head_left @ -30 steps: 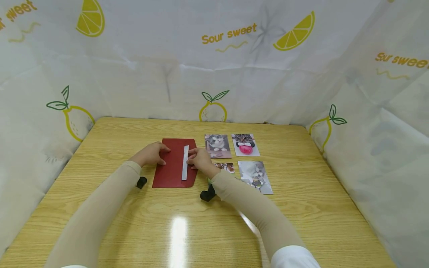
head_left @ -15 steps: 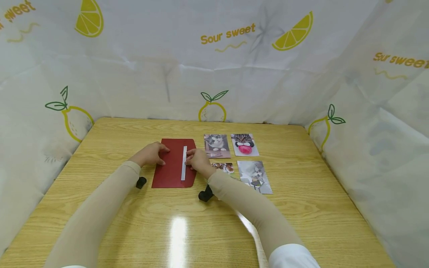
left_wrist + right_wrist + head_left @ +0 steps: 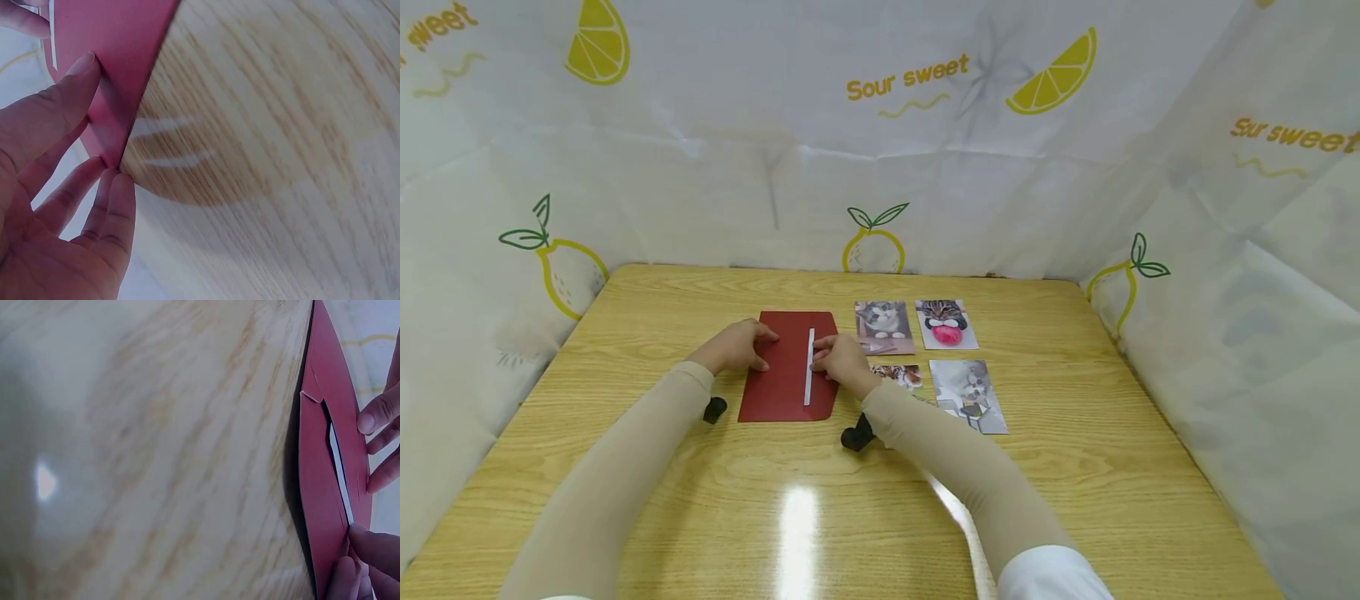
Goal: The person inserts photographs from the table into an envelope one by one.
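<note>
A red envelope (image 3: 778,396) lies on the wooden table, its opening and flap side facing right. From that opening a thin strip of a white card (image 3: 808,385) sticks out; the rest of it is hidden inside. My right hand (image 3: 846,365) pinches the card's outer edge between thumb and fingers, as the right wrist view shows at the envelope's mouth. My left hand (image 3: 739,344) rests on the envelope's left part. In the left wrist view its thumb (image 3: 72,81) lies on the red paper, while other fingers (image 3: 120,206) touch near the corner.
Several cat and tiger pictures lie to the right: a grey-and-white kitten (image 3: 883,325), a cat with a pink ball (image 3: 947,325), a pale cat picture (image 3: 972,392) and a tiger card (image 3: 904,375) partly under my right arm. A printed white curtain (image 3: 760,167) surrounds the table.
The white card has slid left into the envelope, so its visible strip is narrower. My right hand has moved slightly left with it; the left hand stays in place.
</note>
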`<control>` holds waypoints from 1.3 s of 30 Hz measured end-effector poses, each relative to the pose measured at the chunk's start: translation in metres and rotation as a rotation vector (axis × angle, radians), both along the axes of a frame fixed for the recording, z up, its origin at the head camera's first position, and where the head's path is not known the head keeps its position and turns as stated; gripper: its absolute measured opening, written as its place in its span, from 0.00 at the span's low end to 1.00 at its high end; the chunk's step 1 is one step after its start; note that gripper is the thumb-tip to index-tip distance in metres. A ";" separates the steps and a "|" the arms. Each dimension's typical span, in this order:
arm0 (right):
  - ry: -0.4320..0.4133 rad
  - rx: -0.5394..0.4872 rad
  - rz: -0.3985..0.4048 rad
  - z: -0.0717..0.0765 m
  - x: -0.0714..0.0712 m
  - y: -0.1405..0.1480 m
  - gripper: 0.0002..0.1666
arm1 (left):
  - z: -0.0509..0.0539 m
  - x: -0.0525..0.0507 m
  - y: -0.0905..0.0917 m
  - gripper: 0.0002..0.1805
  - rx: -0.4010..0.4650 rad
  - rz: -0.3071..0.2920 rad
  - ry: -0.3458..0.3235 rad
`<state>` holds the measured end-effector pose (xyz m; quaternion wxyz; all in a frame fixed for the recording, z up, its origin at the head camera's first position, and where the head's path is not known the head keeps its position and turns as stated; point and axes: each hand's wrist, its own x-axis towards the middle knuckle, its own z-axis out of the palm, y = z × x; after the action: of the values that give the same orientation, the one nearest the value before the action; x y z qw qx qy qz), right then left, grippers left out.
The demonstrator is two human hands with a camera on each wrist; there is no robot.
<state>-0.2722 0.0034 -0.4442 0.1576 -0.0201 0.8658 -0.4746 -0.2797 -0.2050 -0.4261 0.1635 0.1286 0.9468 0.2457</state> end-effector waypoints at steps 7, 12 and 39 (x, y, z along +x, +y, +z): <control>0.012 -0.005 0.002 0.003 0.005 0.000 0.22 | -0.001 0.001 -0.001 0.30 0.006 0.011 -0.011; 0.010 -0.040 0.009 0.002 0.004 0.002 0.22 | -0.001 0.000 -0.001 0.30 0.007 0.009 -0.009; 0.239 -0.335 0.064 0.046 0.016 0.137 0.23 | 0.003 0.004 -0.001 0.30 0.021 0.004 -0.023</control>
<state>-0.2565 0.1406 -0.3983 0.0634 -0.1298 0.7861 -0.6010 -0.2760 -0.2063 -0.4235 0.1725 0.1253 0.9426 0.2572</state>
